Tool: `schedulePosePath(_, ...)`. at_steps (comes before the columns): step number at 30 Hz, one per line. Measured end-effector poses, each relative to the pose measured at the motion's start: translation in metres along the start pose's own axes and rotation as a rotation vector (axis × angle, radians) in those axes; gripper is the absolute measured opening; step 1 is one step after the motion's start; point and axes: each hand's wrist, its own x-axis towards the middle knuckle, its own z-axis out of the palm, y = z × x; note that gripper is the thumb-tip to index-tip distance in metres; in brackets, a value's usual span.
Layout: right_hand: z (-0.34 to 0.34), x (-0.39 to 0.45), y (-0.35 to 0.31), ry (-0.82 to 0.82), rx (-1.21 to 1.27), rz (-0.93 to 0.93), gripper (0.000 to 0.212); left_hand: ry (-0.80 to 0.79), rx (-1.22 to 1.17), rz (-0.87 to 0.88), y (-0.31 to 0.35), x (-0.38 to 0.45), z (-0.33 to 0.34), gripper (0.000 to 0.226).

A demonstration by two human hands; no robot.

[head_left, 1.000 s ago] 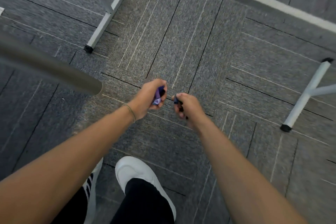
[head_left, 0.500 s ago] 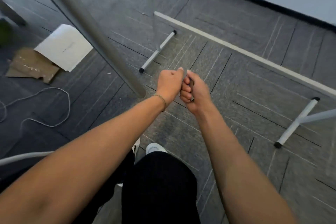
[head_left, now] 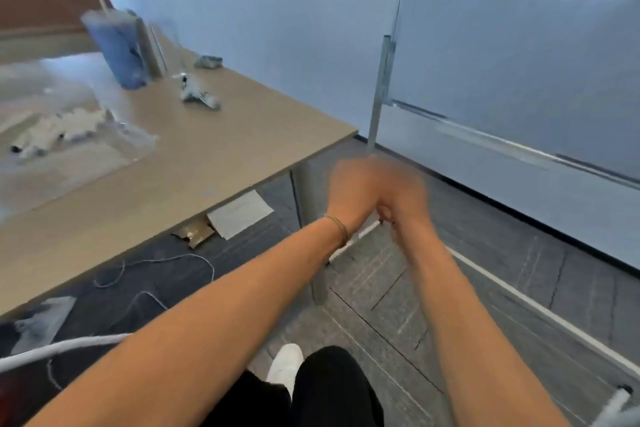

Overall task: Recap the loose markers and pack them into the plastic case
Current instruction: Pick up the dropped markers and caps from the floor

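**Capping a marker off the table corner**

Pressing together, the blurred left hand [head_left: 351, 189] and right hand [head_left: 403, 196] hide any marker; finger state I cannot tell. Probably recapping. Next: carry it to the plastic case [head_left: 69, 135] on the table [head_left: 221, 163].

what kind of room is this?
Probably an office or meeting room. A plain tan table on metal legs stands on grey carpet tiles, and frosted glass partition walls with a metal door handle run behind it. The picture is motion-blurred.
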Motion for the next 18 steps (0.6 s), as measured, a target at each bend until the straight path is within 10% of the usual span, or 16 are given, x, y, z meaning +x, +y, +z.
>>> schedulePosePath(18, 0.357, -0.003, -0.052, -0.453, -0.294, -0.255, 0.057, 0.562, -0.027, 0.086, 0.019, 0.08, -0.348, 0.039)
